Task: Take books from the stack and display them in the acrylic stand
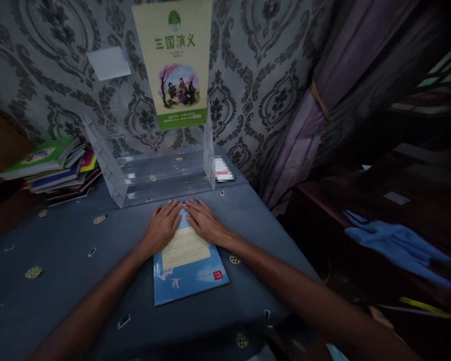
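Observation:
A blue book point(190, 285) with a cream text panel lies flat on the table near its front edge. Over its far left part rests my left hand point(164, 224), fingers stretched forward and flat. My right hand point(203, 220) lies on the far right part in the same way, its fingertips close to those of the left. Both hands cover the far corners of the book. Just beyond the fingertips stands a clear plastic rack point(165, 175) with two upright sides; the patterned cloth shows through it.
A pile of books point(60, 168) sits at the table's left. Behind the rack, a poster-like cover point(178, 65) and a white card point(108, 63) are against the patterned wall. A blurred white item point(222, 170) lies right of the rack. Blue cloth point(394, 245) rests on dark furniture beyond the table's right edge.

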{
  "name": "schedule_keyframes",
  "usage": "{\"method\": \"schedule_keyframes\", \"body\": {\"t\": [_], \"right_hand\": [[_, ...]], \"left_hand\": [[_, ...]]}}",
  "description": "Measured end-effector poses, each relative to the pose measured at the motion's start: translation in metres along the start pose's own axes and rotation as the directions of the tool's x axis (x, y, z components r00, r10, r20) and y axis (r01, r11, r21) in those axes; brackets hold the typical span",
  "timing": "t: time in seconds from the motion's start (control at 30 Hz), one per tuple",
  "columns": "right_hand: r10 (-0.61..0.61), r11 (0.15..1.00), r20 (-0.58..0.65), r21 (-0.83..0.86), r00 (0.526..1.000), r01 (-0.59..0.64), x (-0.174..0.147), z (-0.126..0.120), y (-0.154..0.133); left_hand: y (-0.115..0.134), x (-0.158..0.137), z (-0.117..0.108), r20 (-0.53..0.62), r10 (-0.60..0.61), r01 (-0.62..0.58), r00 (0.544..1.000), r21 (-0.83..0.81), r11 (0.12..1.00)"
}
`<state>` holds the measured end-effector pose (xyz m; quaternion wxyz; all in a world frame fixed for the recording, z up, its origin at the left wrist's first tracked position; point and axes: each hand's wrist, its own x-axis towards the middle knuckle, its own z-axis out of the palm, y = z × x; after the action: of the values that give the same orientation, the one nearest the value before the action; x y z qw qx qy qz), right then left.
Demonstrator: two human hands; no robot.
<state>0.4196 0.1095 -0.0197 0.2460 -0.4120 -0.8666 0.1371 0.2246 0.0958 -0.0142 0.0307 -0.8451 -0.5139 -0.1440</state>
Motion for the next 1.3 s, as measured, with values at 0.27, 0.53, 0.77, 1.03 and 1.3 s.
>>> {"method": "schedule_keyframes", "body": {"t": [0.27,0.53,0.77,1.03,1.3], "right_hand": [[-0.022,0.998,-0.021,0.056,1.000,0.023,-0.001,0.001,0.010],[0.050,0.999,-0.082,-0.003,0.995,-0.051,-0.007,-0.005,0.008],[0.098,0.990,-0.090,-0.090,0.991,-0.106,-0.007,-0.007,-0.002],[0.020,1.000,-0.047,-0.016,0.999,-0.021,-0.001,-0.007,0.018],[-0.005,0.999,-0.079,0.052,0.997,0.009,-0.017,-0.007,0.037]], "left_hand": [[0.010,0.021,-0.027,0.138,0.012,-0.017,0.990,0.040,0.999],[0.020,0.031,-0.005,0.025,-0.001,0.001,1.000,-0.021,1.000],[0.006,0.027,0.016,-0.074,0.090,-0.100,0.993,-0.144,0.985],[0.012,0.033,0.010,-0.038,0.061,-0.065,0.997,-0.117,0.991],[0.011,0.046,0.007,0.062,0.177,-0.165,0.982,-0.164,0.973]]}}
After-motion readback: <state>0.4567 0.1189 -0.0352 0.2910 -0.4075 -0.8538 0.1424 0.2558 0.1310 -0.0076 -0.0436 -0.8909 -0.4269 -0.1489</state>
